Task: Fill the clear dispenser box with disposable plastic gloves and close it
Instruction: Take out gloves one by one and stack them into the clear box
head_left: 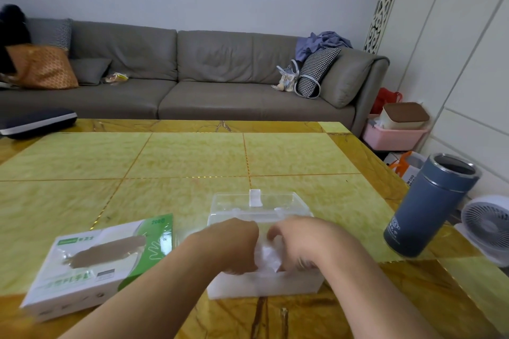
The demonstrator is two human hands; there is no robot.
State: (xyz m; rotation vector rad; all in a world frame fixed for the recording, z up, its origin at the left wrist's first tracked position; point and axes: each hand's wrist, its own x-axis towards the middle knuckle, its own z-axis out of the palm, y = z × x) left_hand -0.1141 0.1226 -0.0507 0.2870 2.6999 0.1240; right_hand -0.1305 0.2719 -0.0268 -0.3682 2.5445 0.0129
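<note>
1. Yellow-green tiled table (192, 157) fills the foreground, with a grey sofa (192, 69) at 12 o'clock behind it.
2. Clear dispenser box (264, 283) sits near the table's 6 o'clock edge, its lid (256, 202) swung open toward 12 o'clock.
3. Left hand (234, 248) and right hand (300, 245) are both inside the box, fingers curled down onto the crumpled plastic gloves (268, 253) — each appears to be pinching or pressing the wad.
4. Glove carton (99, 261) lies at 9 o'clock of the box; a blue flask (429, 206) stands at 3 o'clock, well apart.
5. Risk: the springy film may puff back above the rim and get trapped when the lid comes down, so it fails to latch; hard pressing could also slide the light box.
6. Hidden — fingertips, the fill level and the lid's hinge are obscured by the hands; motion blur softens the carton's print.
</note>
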